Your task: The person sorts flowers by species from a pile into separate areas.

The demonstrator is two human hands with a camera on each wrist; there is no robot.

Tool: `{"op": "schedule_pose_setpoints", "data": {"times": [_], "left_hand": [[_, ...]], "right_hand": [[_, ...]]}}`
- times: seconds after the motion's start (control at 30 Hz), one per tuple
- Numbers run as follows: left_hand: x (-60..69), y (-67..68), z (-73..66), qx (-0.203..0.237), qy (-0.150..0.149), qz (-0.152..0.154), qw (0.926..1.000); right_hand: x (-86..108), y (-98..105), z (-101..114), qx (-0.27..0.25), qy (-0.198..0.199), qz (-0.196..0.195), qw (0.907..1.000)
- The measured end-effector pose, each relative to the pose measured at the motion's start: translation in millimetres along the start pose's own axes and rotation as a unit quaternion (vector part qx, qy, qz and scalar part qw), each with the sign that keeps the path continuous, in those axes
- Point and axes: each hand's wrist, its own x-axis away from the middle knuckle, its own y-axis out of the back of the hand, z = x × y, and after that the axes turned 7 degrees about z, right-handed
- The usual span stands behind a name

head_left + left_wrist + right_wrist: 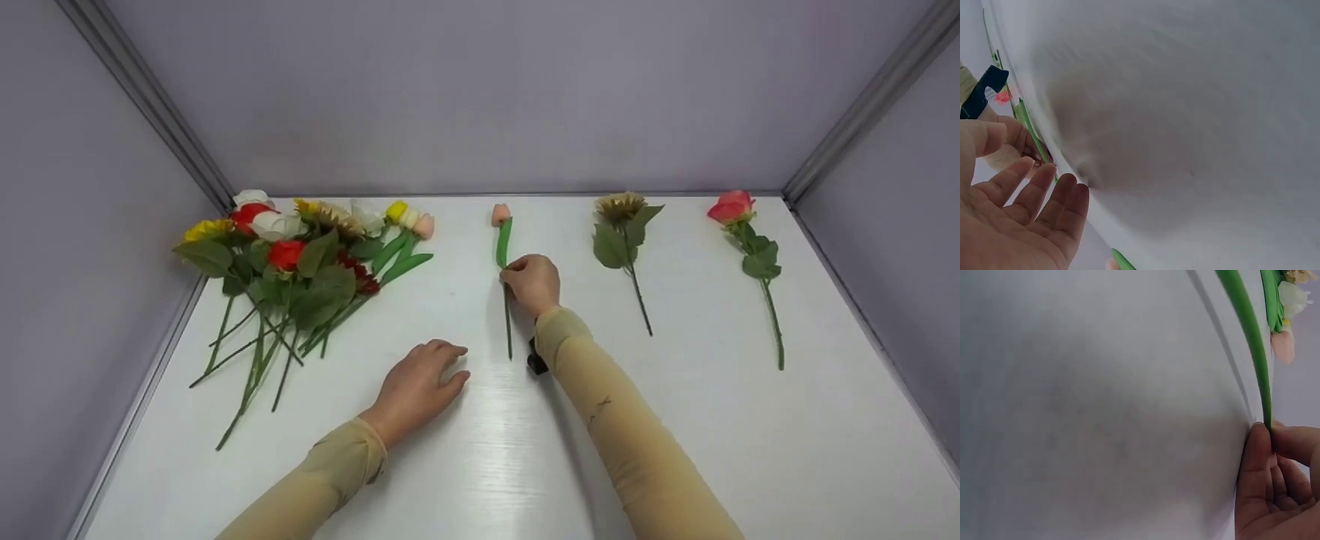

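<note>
While the left hand (416, 390) is relaxed over the smooth white tabletop (480, 472), its thumb and index finger apart, the right hand (534, 283) pinches the stem of a pale pink tulip with one long green leaf (503, 244). That tulip is at the middle of the tabletop, its bloom toward the back. To the left lies a heap of red, white and yellow flowers (319, 289); to the right, a long-stemmed deep-pink rose (760, 259) and a beige, broad-leaved flower (616, 244). Behind stands a grey-lilac wall (495, 97).
</note>
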Motion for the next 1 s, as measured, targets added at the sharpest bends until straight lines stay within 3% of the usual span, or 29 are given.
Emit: {"op": "schedule_pose_setpoints", "data": {"times": [0.4, 0.63, 0.83, 1.0], "left_hand": [[0.1, 1.7, 2.0, 0.006, 0.01, 0.002, 0.9999], [0.6, 18.4, 8.7, 0.009, 0.02, -0.026, 0.9994], [5.4, 52.3, 36.5, 0.015, 0.044, -0.091, 0.9947], [15.5, 86.9, 79.7, 0.018, 0.096, -0.147, 0.9843]], "right_hand": [[-3.1, -2.8, -3.6, 0.032, 0.015, 0.0, 0.9994], [0.9, 7.5, 4.5, 0.008, 0.011, 0.025, 0.9996], [12.5, 15.6, 15.4, 0.048, 0.075, 0.031, 0.9956], [30.5, 10.1, 25.3, 0.113, 0.169, 0.055, 0.9775]]}}
